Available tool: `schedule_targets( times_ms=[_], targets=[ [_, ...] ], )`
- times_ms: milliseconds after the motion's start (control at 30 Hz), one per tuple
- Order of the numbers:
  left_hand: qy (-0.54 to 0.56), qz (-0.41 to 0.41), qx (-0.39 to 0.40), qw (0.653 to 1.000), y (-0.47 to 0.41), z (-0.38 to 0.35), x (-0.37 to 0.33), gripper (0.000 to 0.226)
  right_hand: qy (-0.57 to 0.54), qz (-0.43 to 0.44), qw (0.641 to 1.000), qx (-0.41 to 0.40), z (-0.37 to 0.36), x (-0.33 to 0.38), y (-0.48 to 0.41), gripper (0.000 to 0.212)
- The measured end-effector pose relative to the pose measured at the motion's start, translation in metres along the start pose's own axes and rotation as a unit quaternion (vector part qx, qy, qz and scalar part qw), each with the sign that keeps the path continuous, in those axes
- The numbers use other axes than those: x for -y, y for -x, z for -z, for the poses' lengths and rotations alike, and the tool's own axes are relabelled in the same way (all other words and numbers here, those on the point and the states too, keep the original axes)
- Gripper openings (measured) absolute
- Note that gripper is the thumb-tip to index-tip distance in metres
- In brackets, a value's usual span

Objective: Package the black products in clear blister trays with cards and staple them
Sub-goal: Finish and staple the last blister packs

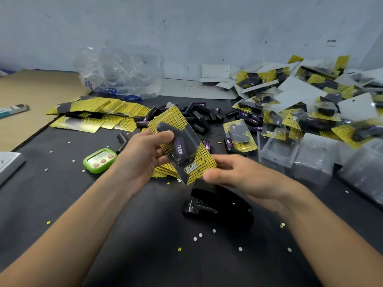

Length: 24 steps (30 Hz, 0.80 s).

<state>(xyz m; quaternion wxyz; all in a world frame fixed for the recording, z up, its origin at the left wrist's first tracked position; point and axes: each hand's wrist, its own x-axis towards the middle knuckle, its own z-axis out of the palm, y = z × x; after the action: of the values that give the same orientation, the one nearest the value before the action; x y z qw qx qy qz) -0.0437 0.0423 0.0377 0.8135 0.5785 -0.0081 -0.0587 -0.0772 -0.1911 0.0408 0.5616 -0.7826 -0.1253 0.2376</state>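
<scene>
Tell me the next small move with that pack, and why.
Probably lower the near edge of the pack into the stapler and press. The left hand and right hand both hold it, seemingly fully assembled, just above the stapler.

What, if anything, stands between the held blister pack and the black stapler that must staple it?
Nothing visible does. The left hand and right hand hold the blister pack close over the stapler. Only the right hand itself overlaps the stapler in this view.
</scene>
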Motion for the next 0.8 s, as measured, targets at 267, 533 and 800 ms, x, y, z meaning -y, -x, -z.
schedule_targets(
  times_ms=[267, 533, 800],
  targets=[
    [-0.032, -0.029, 0.009, 0.999, 0.002, -0.006, 0.009, 0.06, 0.026, 0.056, 0.972, -0.227, -0.013, -0.006, -0.008, 0.012],
    [-0.071, -0.018, -0.069, 0.995, -0.002, 0.002, 0.006, 0.011, -0.12, 0.033, 0.921, -0.369, 0.004, -0.007, -0.011, 0.015],
    [-0.184, -0.022, -0.126, 0.975, -0.005, 0.003, 0.012, 0.004, -0.263, 0.036, 0.921, -0.285, 0.012, -0.004, -0.011, 0.015]
  ],
)
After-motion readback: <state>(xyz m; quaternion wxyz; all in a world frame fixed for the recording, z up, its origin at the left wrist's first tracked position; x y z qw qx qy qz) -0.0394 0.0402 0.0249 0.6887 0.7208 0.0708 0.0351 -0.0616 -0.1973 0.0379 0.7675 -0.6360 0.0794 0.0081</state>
